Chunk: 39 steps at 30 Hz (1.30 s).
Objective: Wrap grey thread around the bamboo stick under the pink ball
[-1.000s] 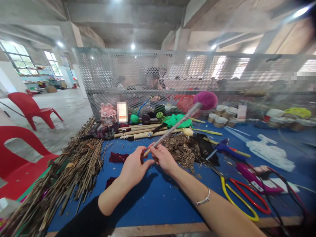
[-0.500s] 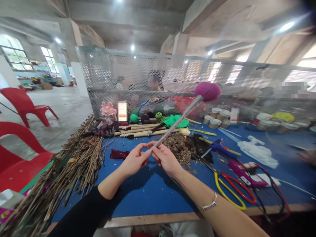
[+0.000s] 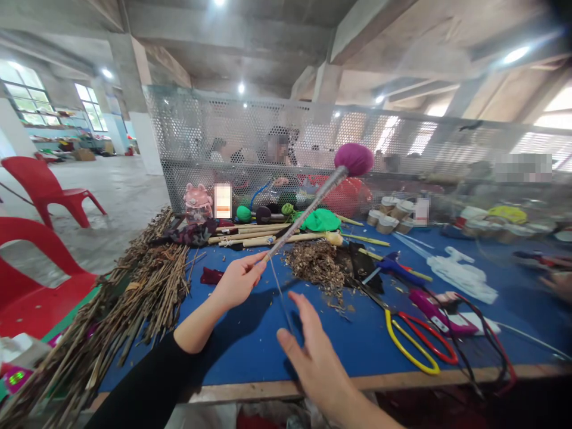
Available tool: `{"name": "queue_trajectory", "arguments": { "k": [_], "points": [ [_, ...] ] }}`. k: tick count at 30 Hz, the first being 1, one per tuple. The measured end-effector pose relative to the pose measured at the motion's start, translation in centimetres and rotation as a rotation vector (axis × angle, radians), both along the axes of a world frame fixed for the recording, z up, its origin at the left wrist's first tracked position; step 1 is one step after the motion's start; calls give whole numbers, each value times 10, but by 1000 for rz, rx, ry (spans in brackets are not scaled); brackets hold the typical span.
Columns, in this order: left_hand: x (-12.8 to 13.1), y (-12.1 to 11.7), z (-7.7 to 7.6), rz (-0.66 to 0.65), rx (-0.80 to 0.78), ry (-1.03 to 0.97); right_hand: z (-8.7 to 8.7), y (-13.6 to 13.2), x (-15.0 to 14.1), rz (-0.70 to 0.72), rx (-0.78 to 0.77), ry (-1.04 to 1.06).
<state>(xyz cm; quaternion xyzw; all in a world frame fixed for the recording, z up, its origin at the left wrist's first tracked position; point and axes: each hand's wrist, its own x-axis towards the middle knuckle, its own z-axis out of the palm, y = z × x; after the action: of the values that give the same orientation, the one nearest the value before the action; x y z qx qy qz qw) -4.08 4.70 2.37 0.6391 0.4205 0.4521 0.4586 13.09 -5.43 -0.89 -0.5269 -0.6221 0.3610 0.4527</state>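
Observation:
My left hand (image 3: 239, 277) is closed around the lower end of a stick wrapped in grey, ribbed strip (image 3: 308, 211). The stick slants up and to the right, with a round purple fabric head (image 3: 354, 158) at its top. From its lower end hangs a thin grey strand (image 3: 277, 283), running down toward my right hand (image 3: 315, 351). That hand is below and to the right of the stick, thumb and fingers apart. Whether the strand touches it I cannot tell. Behind the stick lies a heap of brown plant bits (image 3: 313, 262) on the blue table.
Bundled dry twigs (image 3: 147, 298) cover the table's left side. Scissors with yellow and red handles (image 3: 388, 310), a purple tool (image 3: 442, 313) and white plastic (image 3: 462, 277) lie right. Pale sticks (image 3: 250, 231) and green cloth (image 3: 320, 220) lie behind, before a perforated metal screen (image 3: 192, 131).
My right hand has let go of the stick's lower end and moved down toward me, opening. A hanging strand now shows. The purple head has shifted left.

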Motion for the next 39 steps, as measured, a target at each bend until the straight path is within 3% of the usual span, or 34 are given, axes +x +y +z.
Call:
{"name": "queue_trajectory", "arguments": {
  "k": [3,6,10,13,18,21,25,28,33,36,39],
  "points": [
    [2,-4,1,36,92,97,24,30,8,-14,54,185],
    [6,-9,5,39,177,163,41,68,1,109,-79,405],
    [9,-12,5,4,196,202,46,98,-13,323,-376,529],
    [8,-9,2,37,184,204,41,105,-14,279,-464,548],
    [7,-4,-8,19,-33,100,24,112,-7,300,-366,602],
    [8,-3,-9,-82,-218,-25,17,117,-4,361,-287,626],
    [12,-7,-5,-234,-314,-87,21,115,0,434,-231,624],
    [17,-13,-5,-186,-210,67,26,113,0,406,-208,576],
    [24,-23,-6,287,217,470,24,120,1,192,-147,534],
    [20,-23,-2,270,241,456,22,121,3,232,-115,549],
    [14,-18,4,122,74,298,23,116,7,356,-115,577]
  ]
}}
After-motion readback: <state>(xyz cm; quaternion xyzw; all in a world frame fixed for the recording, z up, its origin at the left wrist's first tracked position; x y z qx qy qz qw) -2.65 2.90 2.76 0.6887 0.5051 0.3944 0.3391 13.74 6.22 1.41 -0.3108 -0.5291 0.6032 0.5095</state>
